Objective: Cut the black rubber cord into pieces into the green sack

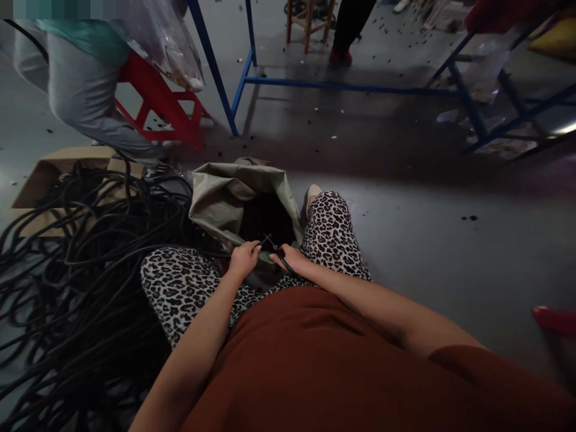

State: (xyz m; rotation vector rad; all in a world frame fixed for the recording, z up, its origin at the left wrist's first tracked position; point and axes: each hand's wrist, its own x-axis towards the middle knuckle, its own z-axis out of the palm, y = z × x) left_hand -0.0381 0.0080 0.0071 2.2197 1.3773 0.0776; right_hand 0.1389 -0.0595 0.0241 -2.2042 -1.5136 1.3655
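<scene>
My left hand point(243, 259) pinches a thin black cord point(175, 246), which runs in from the left across my knee. Its end points toward the scissors point(287, 264) in my right hand point(297, 260). The scissor blades look parted and lie close to the cord's end; whether they touch it I cannot tell. Both hands are over the near rim of an open grey-green sack point(215, 201) between my knees. Dark contents point(267, 219) lie in the sack, too dim to make out singly.
A large tangle of black cords point(90, 264) covers the floor at left, spilling from a cardboard box point(40, 171). Someone in grey trousers point(81, 84) is near a red stool point(157, 96). A blue metal frame point(351, 86) stands ahead. Another person's dark-clad leg point(353, 24) is beyond it.
</scene>
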